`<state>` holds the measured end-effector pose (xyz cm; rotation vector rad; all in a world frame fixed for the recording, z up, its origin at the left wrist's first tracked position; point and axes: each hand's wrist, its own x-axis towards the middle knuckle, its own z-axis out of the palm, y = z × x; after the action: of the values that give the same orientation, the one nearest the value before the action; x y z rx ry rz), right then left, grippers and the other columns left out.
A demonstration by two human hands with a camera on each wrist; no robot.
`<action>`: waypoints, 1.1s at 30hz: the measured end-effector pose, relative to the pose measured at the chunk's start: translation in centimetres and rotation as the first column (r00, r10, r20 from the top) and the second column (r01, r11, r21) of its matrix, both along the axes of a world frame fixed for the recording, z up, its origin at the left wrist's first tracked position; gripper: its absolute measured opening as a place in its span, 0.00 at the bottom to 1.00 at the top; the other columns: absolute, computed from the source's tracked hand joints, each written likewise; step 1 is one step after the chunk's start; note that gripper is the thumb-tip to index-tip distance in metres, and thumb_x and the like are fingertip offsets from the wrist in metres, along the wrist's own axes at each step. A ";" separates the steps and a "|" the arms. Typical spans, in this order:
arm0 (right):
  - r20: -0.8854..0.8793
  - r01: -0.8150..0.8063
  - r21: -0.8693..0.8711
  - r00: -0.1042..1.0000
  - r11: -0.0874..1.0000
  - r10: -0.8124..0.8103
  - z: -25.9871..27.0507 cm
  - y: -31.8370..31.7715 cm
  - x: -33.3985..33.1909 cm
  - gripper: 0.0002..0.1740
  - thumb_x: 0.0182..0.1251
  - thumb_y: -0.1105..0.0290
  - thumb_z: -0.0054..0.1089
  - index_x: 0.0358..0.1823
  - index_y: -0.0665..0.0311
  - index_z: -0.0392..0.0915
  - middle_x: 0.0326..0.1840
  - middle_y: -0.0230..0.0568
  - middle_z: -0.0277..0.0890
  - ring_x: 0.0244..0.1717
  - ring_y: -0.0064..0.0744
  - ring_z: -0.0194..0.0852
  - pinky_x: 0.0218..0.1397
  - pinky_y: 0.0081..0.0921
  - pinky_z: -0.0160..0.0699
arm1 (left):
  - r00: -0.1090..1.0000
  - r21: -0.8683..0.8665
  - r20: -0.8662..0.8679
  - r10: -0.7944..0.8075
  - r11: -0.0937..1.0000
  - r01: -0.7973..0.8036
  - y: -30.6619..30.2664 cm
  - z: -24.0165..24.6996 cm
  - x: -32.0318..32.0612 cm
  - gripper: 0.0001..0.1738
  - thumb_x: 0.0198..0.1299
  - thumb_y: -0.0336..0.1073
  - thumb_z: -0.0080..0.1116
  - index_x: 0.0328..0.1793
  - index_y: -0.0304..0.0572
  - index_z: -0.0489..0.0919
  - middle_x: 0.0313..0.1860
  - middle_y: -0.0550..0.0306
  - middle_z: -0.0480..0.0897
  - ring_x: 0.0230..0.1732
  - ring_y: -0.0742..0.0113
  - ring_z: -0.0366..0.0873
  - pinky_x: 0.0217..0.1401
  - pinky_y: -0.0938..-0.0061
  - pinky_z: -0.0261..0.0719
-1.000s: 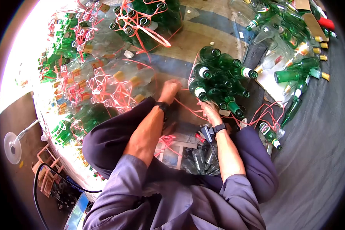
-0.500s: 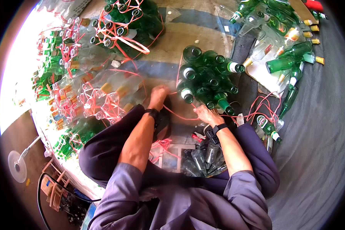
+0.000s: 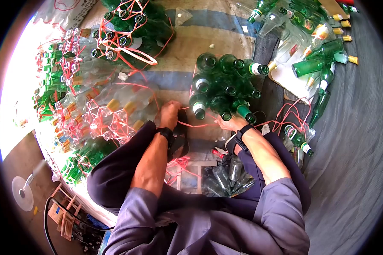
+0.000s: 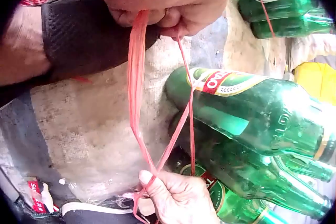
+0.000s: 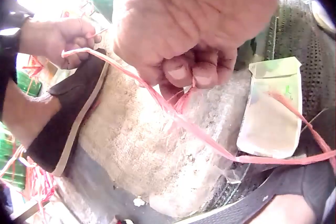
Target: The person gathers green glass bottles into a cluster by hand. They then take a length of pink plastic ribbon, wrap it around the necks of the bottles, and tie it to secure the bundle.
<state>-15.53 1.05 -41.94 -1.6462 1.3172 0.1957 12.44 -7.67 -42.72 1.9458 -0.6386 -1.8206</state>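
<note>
A tight cluster of green glass beer bottles (image 3: 225,91) stands in front of the person, with a strand of pink plastic twine (image 4: 137,77) running round it. My left hand (image 3: 170,114) is left of the cluster, fingers curled round the twine, which comes out below its knuckles in the left wrist view. At the near side of the bottles, my right hand (image 3: 233,123) pinches the twine between thumb and finger where the strands cross. Between both hands the twine spans close to the bottles' sides. One bottle's red and white label (image 4: 215,82) faces the left wrist camera.
Another twine-tied bundle of green bottles (image 3: 144,32) stands at the back left. Clear bottles (image 3: 110,114) bound with twine fill the left side. Loose bottles (image 3: 315,51) lie at the back right. A tangle of twine (image 3: 291,117) and a carton (image 5: 270,108) are beside the right hand.
The head view has shifted, so the bottles appear further left. Relative to the bottles, my left hand has drawn somewhat toward the body with the twine; the right hand stays at their near side.
</note>
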 end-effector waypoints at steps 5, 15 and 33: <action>0.014 -0.055 -0.085 0.998 0.995 0.056 2.5 -1.4 0.2 0.17 0.65 0.73 0.49 0.56 0.63 0.73 0.51 0.53 0.79 0.51 0.48 0.80 0.57 0.40 0.77 | 0.999 0.004 0.044 0.013 1.000 -0.014 -0.8 0.5 -0.1 0.05 0.54 0.37 0.59 0.29 0.45 0.79 0.21 0.68 0.70 0.16 0.75 0.61 0.18 0.74 0.58; -0.253 -0.318 -0.836 0.947 0.447 0.200 -0.1 1.6 1.3 0.12 0.68 0.71 0.49 0.48 0.63 0.79 0.22 0.34 0.68 0.26 0.30 0.71 0.37 0.31 0.80 | 0.952 0.026 -0.146 0.269 0.963 -0.269 -3.0 1.2 -3.3 0.04 0.58 0.29 0.56 0.40 0.45 0.78 0.21 0.70 0.67 0.15 0.78 0.58 0.15 0.78 0.53; 0.123 0.328 0.050 0.935 0.943 -0.332 -0.2 0.4 1.0 0.22 0.69 0.70 0.41 0.61 0.61 0.74 0.62 0.59 0.76 0.64 0.59 0.73 0.64 0.47 0.73 | 0.661 0.052 0.493 -0.565 0.778 0.626 -2.6 1.3 -6.9 0.22 0.64 0.53 0.58 0.42 0.41 0.88 0.40 0.45 0.88 0.47 0.49 0.87 0.46 0.58 0.81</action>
<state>-14.54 1.42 -42.10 -1.3639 1.4589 -0.0930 5.57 -10.22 -41.42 2.2922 -1.6998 -1.5221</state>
